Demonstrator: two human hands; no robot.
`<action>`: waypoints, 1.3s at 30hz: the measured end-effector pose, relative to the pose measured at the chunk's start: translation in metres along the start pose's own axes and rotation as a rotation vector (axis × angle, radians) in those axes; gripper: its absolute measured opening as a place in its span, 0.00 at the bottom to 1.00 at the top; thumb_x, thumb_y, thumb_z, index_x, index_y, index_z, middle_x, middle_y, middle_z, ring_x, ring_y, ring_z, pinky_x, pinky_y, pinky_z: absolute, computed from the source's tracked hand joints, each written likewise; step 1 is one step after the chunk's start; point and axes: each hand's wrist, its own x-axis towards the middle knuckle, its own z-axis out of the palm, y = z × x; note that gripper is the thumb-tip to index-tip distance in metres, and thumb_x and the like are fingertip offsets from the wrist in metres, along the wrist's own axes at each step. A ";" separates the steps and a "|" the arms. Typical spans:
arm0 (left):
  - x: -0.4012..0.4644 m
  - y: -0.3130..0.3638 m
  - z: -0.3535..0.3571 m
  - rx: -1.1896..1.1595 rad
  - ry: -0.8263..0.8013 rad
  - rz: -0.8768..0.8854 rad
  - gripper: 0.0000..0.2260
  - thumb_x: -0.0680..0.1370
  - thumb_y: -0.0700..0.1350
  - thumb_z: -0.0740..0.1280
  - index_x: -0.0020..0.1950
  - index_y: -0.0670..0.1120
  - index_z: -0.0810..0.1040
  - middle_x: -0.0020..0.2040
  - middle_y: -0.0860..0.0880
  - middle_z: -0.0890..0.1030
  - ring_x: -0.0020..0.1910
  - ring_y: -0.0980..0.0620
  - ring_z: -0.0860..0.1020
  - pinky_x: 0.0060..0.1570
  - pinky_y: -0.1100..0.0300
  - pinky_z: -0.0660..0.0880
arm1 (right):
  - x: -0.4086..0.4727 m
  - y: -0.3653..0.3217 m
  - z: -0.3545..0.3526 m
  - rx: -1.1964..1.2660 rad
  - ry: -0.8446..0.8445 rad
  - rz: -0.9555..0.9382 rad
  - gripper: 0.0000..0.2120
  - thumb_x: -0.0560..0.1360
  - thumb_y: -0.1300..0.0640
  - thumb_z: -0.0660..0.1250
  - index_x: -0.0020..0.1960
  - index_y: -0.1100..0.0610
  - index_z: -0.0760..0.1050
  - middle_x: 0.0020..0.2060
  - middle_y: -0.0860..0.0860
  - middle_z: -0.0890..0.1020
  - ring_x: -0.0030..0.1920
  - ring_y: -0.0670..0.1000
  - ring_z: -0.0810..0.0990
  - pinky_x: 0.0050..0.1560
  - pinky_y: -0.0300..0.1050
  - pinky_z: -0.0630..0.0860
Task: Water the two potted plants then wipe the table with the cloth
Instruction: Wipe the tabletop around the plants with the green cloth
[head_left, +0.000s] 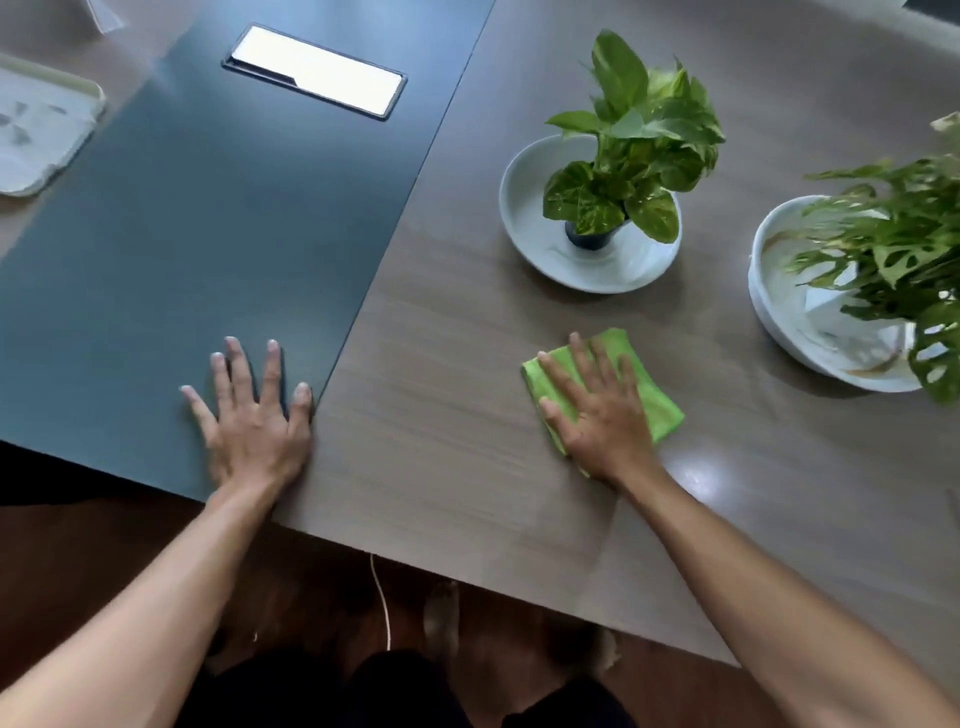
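A folded bright green cloth (652, 387) lies on the brown wooden table (467, 415), and my right hand (597, 410) presses flat on top of it with fingers spread. My left hand (254, 415) rests flat and empty on the dark grey panel (182, 249) of the table, near its seam with the wood. Beyond the cloth stands a pothos plant (634, 140) in a small dark pot set in a white bowl (524, 208). At the right edge a second plant with holed leaves (898, 249) stands in a larger white bowl (769, 291).
A pale tray (41, 135) sits at the far left. A shiny rectangular cable hatch (317, 70) is set into the grey panel. The table's front edge runs diagonally below my hands; below it show dark floor, a white cord (382, 603) and my feet.
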 end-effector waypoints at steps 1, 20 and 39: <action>0.000 0.001 0.003 0.010 0.011 -0.003 0.31 0.80 0.62 0.45 0.82 0.52 0.51 0.82 0.44 0.44 0.81 0.44 0.44 0.74 0.37 0.34 | 0.018 -0.008 -0.001 -0.002 -0.012 0.054 0.28 0.80 0.36 0.52 0.79 0.38 0.57 0.81 0.52 0.59 0.80 0.58 0.58 0.78 0.64 0.51; 0.000 -0.003 0.010 -0.003 0.119 0.056 0.27 0.82 0.54 0.50 0.81 0.51 0.57 0.82 0.41 0.53 0.79 0.38 0.55 0.75 0.32 0.46 | 0.134 -0.157 0.022 0.028 0.007 -0.333 0.27 0.81 0.34 0.51 0.78 0.38 0.59 0.81 0.50 0.58 0.80 0.55 0.56 0.78 0.64 0.52; -0.001 0.003 0.004 0.019 0.030 0.016 0.29 0.80 0.56 0.47 0.82 0.52 0.54 0.82 0.42 0.48 0.81 0.41 0.48 0.75 0.33 0.41 | 0.095 -0.185 0.017 0.110 -0.045 -0.251 0.28 0.80 0.36 0.52 0.78 0.40 0.62 0.80 0.51 0.59 0.80 0.57 0.55 0.78 0.64 0.49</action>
